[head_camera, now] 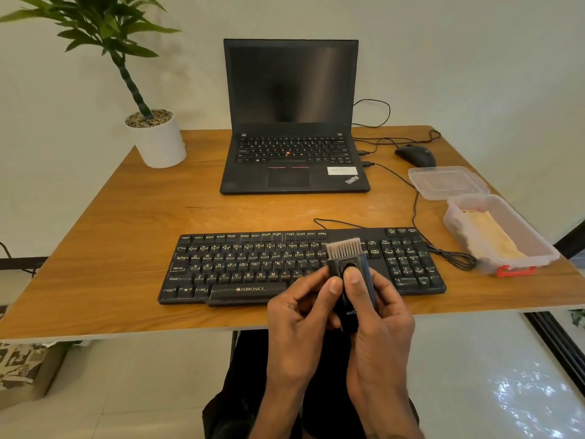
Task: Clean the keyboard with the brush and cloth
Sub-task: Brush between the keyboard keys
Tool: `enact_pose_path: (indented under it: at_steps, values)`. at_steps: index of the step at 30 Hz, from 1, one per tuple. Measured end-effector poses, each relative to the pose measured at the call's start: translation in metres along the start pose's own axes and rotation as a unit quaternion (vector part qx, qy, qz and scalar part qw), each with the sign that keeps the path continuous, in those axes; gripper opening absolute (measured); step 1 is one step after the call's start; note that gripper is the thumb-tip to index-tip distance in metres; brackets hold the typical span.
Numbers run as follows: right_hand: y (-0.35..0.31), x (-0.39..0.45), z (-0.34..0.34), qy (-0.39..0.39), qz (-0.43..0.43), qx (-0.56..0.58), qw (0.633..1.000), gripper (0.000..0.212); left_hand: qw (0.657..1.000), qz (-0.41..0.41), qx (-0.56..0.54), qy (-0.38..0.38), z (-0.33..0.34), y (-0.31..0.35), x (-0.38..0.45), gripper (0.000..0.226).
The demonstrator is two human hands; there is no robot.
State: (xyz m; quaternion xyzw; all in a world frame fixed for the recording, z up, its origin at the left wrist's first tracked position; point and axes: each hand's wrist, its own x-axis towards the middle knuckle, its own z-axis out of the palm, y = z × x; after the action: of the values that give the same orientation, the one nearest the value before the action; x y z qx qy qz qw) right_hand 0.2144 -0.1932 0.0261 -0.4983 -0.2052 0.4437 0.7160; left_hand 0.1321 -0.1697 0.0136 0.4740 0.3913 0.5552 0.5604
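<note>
Both hands raised together over the near edge of the desk (126,198), just in front of the keyboard's right half. Left hand (300,315) and right hand (376,312) share one small black brush (346,274): each grip is clenched round its body, the two thumbs lying side by side on its upper face. Pale bristles point up and away, showing against the keyboard's right-centre keys; whether they touch the keys cannot be told from this angle.

Black keyboard (253,264) lies flat across the near centre of the desk, its cable running off the far right corner toward the laptop.

Cloth (487,236), tan and folded, sits inside a clear plastic box (538,239) at the right edge of the desk. The box's lid (446,182) lies apart, just beyond it.

Open black laptop (291,122) at far centre, screen dark. Black mouse (414,155) to its right, near the far right corner. White pot with a green plant (158,137) at the far left corner.
</note>
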Motion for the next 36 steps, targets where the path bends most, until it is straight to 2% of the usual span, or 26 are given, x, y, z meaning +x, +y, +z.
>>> enact_pose_path:
  at_steps: [6,8,10,12,15,19,21,24,29,36]
  values:
    - [-0.006,0.005,-0.008,-0.001,0.016,-0.064,0.998,0.030,0.999,-0.026,0.025,-0.001,0.001,0.002,0.000,0.020]
    - [-0.015,0.008,-0.016,-0.009,0.008,-0.085,0.996,0.031,0.996,-0.003,0.085,0.007,0.001,0.004,0.001,0.020]
    - [-0.026,0.015,-0.026,-0.010,-0.008,-0.100,0.995,0.036,0.979,0.051,0.197,0.024,-0.003,0.002,0.007,0.033]
    - [-0.039,0.028,-0.040,-0.015,-0.033,-0.120,0.992,0.038,0.942,0.106,0.319,-0.003,-0.008,0.004,0.019,0.056]
    - [-0.068,0.051,-0.060,-0.017,-0.087,-0.181,0.980,0.032,0.860,0.155,0.471,-0.117,-0.008,0.012,0.049,0.092]
    - [-0.107,0.078,-0.077,0.016,-0.165,-0.314,0.935,0.044,0.730,0.101,0.630,-0.246,0.006,0.016,0.091,0.128]
    - [-0.117,0.088,-0.079,0.036,-0.196,-0.374,0.906,0.056,0.691,0.063,0.662,-0.284,0.012,0.013,0.105,0.139]
    - [-0.121,0.101,-0.076,0.044,-0.220,-0.443,0.868,0.066,0.653,0.014,0.685,-0.324,0.018,0.012,0.117,0.149]
    - [-0.120,0.120,-0.071,0.044,-0.235,-0.518,0.821,0.052,0.637,-0.020,0.695,-0.334,0.024,0.014,0.120,0.153]
    - [-0.109,0.133,-0.059,0.040,-0.256,-0.597,0.759,0.054,0.630,-0.027,0.702,-0.331,0.027,0.014,0.121,0.150]
